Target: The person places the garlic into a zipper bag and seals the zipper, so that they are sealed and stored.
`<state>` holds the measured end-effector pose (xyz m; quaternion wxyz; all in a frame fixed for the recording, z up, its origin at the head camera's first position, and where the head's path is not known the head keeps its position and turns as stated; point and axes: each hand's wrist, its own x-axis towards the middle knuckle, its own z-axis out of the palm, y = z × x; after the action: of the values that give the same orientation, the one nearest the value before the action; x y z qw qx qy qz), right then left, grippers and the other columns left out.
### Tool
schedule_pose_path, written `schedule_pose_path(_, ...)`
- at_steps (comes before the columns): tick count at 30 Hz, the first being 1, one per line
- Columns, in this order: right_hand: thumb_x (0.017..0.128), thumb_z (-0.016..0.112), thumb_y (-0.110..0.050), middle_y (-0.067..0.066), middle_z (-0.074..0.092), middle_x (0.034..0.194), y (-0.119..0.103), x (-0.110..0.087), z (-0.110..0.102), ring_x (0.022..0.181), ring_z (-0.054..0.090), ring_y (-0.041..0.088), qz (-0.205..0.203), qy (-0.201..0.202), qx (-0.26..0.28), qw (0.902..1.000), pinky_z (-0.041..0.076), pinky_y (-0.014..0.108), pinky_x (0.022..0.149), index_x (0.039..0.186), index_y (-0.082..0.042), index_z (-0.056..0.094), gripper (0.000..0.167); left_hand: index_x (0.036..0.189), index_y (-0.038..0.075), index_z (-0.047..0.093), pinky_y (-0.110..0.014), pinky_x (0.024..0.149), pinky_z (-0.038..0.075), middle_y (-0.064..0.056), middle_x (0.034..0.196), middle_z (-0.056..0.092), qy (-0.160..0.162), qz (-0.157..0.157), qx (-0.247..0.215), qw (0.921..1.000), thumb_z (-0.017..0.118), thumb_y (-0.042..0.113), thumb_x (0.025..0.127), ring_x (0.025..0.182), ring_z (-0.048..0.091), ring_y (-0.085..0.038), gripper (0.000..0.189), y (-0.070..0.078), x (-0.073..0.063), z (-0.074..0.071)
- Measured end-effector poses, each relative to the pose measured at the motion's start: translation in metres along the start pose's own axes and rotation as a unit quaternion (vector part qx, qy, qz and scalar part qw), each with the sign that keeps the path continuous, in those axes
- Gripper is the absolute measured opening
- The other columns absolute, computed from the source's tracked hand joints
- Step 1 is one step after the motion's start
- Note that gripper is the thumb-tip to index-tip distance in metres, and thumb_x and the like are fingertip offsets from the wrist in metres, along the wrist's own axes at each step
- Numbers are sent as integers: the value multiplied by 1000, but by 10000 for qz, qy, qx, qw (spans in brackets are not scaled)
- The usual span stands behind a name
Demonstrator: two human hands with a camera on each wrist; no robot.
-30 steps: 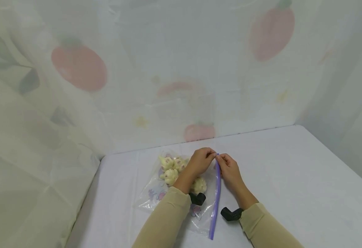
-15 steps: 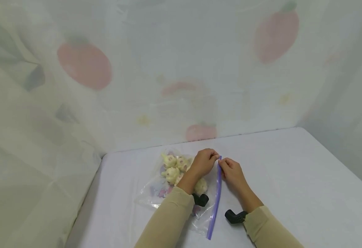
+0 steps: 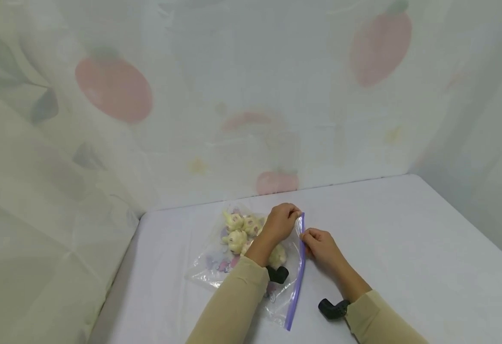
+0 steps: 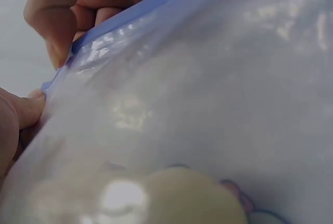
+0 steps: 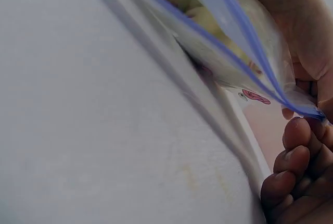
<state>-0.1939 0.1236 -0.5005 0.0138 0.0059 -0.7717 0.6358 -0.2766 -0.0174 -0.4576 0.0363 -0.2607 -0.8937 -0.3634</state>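
A clear zip bag (image 3: 205, 274) with printed figures lies on the white table, several pale garlic bulbs (image 3: 236, 241) inside. Its purple zip strip (image 3: 295, 292) runs along the right side. My left hand (image 3: 280, 222) reaches over the bag and pinches the strip's far end. A little nearer along the strip, my right hand (image 3: 323, 248) pinches it between thumb and finger. In the right wrist view the two purple edges (image 5: 244, 36) stand apart along the bag's mouth and meet by my right fingers (image 5: 296, 159). My left forearm hides part of the garlic.
White cloth covers the table (image 3: 388, 248), which extends to the right of the bag. A fabric backdrop (image 3: 242, 86) with faded fruit prints hangs behind, and another sheet (image 3: 53, 215) hangs on the left. Black wrist pieces (image 3: 334, 309) stick out from both sleeves.
My right hand has slid a short way along the purple strip toward me, away from my left hand. The left hand has stayed at the far corner of the bag.
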Motion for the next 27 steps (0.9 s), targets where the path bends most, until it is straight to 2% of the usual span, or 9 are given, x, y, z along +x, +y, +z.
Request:
schedule_pose_path(7, 93, 55, -10, 1, 50, 54, 1, -9, 1, 48, 44, 9, -31, -290, -141, 9995, 35, 21, 46, 74, 2, 59, 24, 98, 12, 72, -23, 67, 46, 0, 93, 68, 92, -206, -121, 9997, 58, 25, 100, 76, 55, -10, 20, -1, 0, -3)
schedule_pose_path(13, 94, 55, -13, 1, 52, 53, 0, -18, 1, 48, 42, 8, -14, -509, -496, 9975, 32, 20, 47, 69, -3, 59, 27, 101, 12, 71, -24, 66, 46, 2, 94, 67, 194, -579, -185, 9980, 57, 27, 100, 76, 55, -9, 21, -2, 0, -3)
schedule_pose_path(19, 96, 56, -16, 4, 56, 52, -1, -28, -1, 47, 42, 6, -254, -741, -879, 9930, 32, 20, 46, 65, -4, 56, 33, 103, 13, 71, -25, 64, 45, 2, 91, 65, 203, -682, -286, 9971, 55, 28, 101, 72, 54, -10, 22, -2, 2, -3)
schedule_pose_path(27, 95, 54, -14, 7, 56, 51, -2, -42, 1, 43, 41, 4, -255, -1084, -863, 9900, 30, 18, 43, 66, -2, 57, 32, 103, 12, 71, -24, 66, 47, 0, 93, 67, 398, -684, -257, 9965, 56, 26, 101, 74, 55, -9, 20, -5, 5, -2)
